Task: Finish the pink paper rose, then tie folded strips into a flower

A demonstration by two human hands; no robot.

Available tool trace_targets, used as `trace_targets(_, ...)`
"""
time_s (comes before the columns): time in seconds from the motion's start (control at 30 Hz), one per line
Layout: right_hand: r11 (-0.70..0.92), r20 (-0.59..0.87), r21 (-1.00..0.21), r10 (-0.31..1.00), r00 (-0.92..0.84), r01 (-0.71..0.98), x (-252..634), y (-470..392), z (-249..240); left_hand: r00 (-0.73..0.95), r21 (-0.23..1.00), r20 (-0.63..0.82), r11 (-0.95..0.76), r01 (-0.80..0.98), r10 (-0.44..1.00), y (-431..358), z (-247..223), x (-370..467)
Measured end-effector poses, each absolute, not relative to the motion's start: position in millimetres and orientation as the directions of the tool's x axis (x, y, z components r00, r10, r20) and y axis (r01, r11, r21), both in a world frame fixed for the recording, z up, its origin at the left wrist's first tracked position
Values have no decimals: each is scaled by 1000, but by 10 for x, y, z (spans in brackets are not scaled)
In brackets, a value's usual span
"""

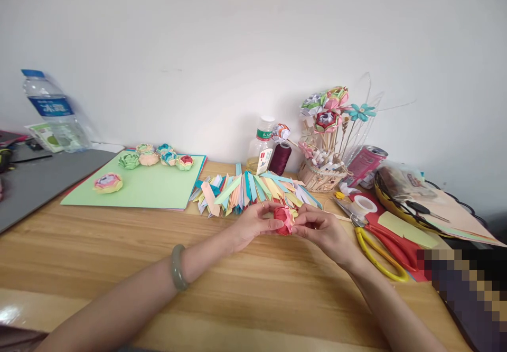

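Observation:
A red paper flower point(283, 220) with pale yellow petals on its right side is held just above the wooden table. My left hand point(255, 226) grips it from the left between thumb and fingers. From the right, my right hand point(320, 230) pinches its yellow edge with thumb and forefinger. Behind both hands lies a wide pile of folded paper strips point(249, 191) in many colours. Several finished paper flowers point(148, 158) sit on a light green sheet point(158, 191) at the left, with one pink and yellow flower point(108, 183) apart from them.
Yellow and red-handled scissors point(382, 251) and a white tape roll point(364, 204) lie at the right, near a dark tray point(386, 204). Behind the strips stand a bottle point(259, 146), a maroon thread spool point(280, 159) and a flower basket point(320, 176). A water bottle point(51, 109) stands far left.

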State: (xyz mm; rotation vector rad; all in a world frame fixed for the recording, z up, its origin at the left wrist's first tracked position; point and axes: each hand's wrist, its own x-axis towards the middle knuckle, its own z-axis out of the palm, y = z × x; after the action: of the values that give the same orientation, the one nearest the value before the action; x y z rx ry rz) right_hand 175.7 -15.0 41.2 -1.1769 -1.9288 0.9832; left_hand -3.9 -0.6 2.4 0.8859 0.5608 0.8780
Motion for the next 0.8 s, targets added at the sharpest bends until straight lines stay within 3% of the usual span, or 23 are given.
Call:
trace_targets(0.3,209,11,-898,891,-455,387,1805,-162,458,593,821,-61,378,-428,803,14,-8,-55)
trace_targets(0.47,222,12,-887,888,-460,404,1818,-164,451,545,896,-5,246,-370,838,13,-31,-46)
trace_targets(0.8,224,5,-880,887,-463,420,1787,-164,498,554,903,5,234,-360,833,5,-2,-35)
